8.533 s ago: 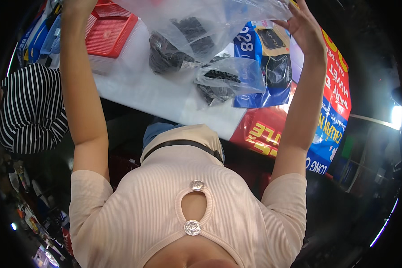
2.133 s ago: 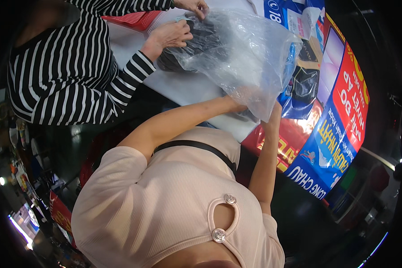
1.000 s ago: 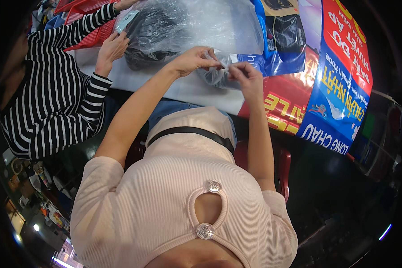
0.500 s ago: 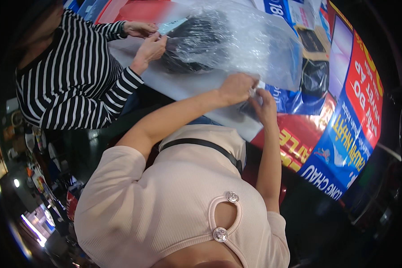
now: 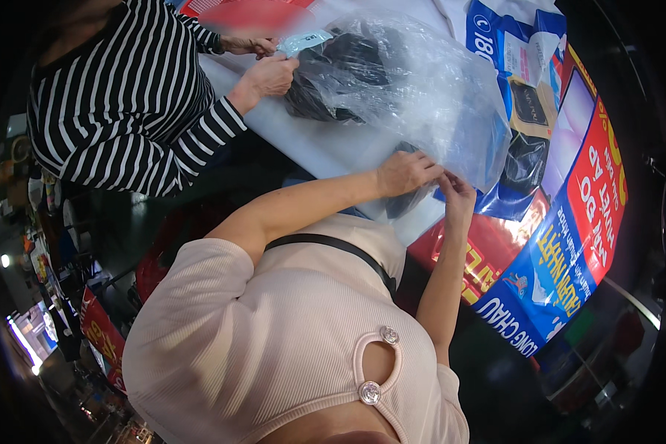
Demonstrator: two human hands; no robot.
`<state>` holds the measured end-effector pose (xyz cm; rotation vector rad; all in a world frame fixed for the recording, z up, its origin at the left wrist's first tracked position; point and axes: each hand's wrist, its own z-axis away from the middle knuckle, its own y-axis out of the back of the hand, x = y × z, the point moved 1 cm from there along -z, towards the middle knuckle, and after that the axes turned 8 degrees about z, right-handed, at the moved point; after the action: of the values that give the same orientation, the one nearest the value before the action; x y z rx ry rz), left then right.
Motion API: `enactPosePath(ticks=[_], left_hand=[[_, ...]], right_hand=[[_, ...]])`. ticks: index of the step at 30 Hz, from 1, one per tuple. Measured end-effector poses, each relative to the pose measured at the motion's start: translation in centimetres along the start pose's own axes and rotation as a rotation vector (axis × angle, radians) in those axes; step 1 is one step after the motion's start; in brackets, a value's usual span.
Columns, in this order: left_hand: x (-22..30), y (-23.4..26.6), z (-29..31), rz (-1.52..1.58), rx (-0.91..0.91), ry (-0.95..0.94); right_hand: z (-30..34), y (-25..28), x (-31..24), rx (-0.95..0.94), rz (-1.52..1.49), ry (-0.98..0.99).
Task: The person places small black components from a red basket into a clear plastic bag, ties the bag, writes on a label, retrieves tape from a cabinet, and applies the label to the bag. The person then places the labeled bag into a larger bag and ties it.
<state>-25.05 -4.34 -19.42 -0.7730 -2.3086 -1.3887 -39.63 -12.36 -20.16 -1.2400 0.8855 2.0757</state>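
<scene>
The left hand (image 5: 405, 172) lies on the near edge of a big clear plastic bag (image 5: 436, 96), its fingers curled and pinched narrow on the film, and the right hand (image 5: 457, 191) meets it just beside, fingertips drawn together on the same edge, so both hands grip the bag where it hangs over the front of the white table (image 5: 333, 148). The bag spreads across the table top and holds a dark bundle (image 5: 333, 74) at its far end; another dark piece (image 5: 407, 200) shows just under the two hands, though what it is cannot be told. Across the table a person in a black and white striped sleeve (image 5: 140, 111) has one hand (image 5: 270, 78) resting against the far end of the bag, and the other hand (image 5: 255, 46) holds a small pale packet (image 5: 303, 41). To the right of the bag lie blue, red and white printed packages (image 5: 562, 200), overlapping one another, with a red tray (image 5: 251, 11) at the far edge, blurred
</scene>
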Motion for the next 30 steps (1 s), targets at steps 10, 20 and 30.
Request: enactPosePath(ticks=[10, 20, 30], left_hand=[[-1.2, 0.4, 0.0, 0.023, 0.014, -0.087], [-0.8, 0.8, 0.1, -0.055, -0.06, 0.02], [-0.4, 3.0, 3.0, 0.066, -0.265, 0.044]], right_hand=[[0.3, 1.7, -3.6, -0.023, 0.842, 0.395], [-0.3, 0.5, -0.8, -0.079, -0.043, 0.011], [-0.3, 0.5, 0.8, -0.078, 0.292, -0.128]])
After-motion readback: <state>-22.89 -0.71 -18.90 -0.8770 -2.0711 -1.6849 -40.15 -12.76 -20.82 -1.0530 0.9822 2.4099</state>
